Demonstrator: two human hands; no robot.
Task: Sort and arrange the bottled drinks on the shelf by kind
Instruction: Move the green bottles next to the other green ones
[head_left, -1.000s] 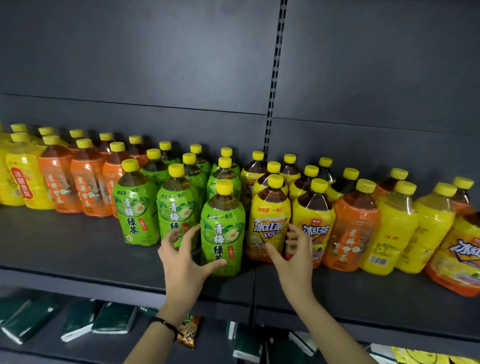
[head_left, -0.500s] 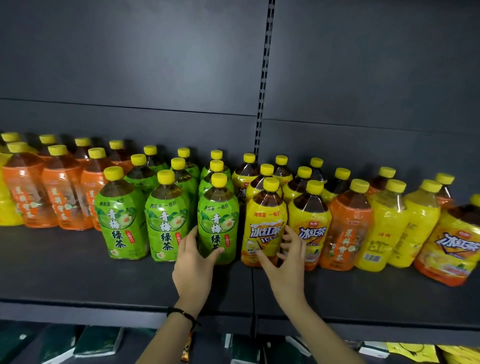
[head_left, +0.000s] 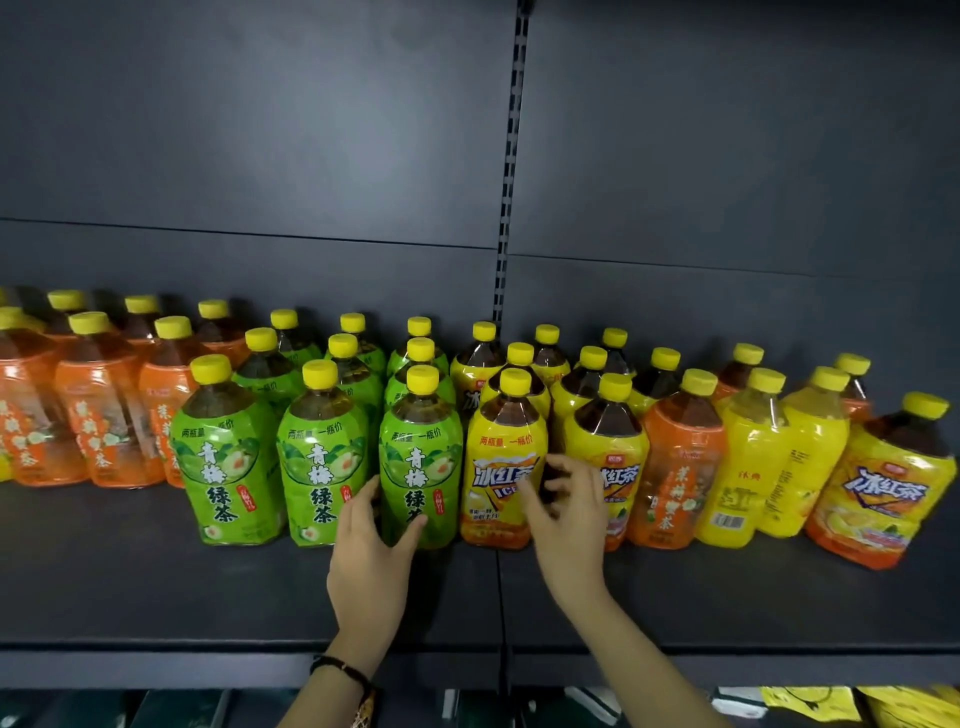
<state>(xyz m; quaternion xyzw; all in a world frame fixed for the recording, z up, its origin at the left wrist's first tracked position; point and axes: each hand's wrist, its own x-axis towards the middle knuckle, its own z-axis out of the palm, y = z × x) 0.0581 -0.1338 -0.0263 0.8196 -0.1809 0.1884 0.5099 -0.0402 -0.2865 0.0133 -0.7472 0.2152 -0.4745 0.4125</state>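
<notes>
Yellow-capped bottles stand in rows on the dark shelf (head_left: 156, 582). Orange-label bottles (head_left: 104, 431) are at the left, then green tea bottles (head_left: 223, 467), then yellow iced tea bottles (head_left: 608, 441). My left hand (head_left: 371, 551) grips the base of the rightmost front green tea bottle (head_left: 421, 447), thumb on its right side and fingers on its left. My right hand (head_left: 569, 514) holds the front iced tea bottle (head_left: 501, 447) beside it, thumb on the label and curled fingers in the gap to its right.
Right of the iced tea stand an orange-label bottle (head_left: 675, 457), two plain yellow juice bottles (head_left: 737, 467) and a tilted iced tea bottle (head_left: 883, 483). A slotted upright (head_left: 511, 208) splits the back panel. Dark packets (head_left: 78, 709) lie on the shelf below.
The front green tea bottle has moved back into line with the other two front green bottles. Both hands have closed in on their bottles; the view has shifted left.
</notes>
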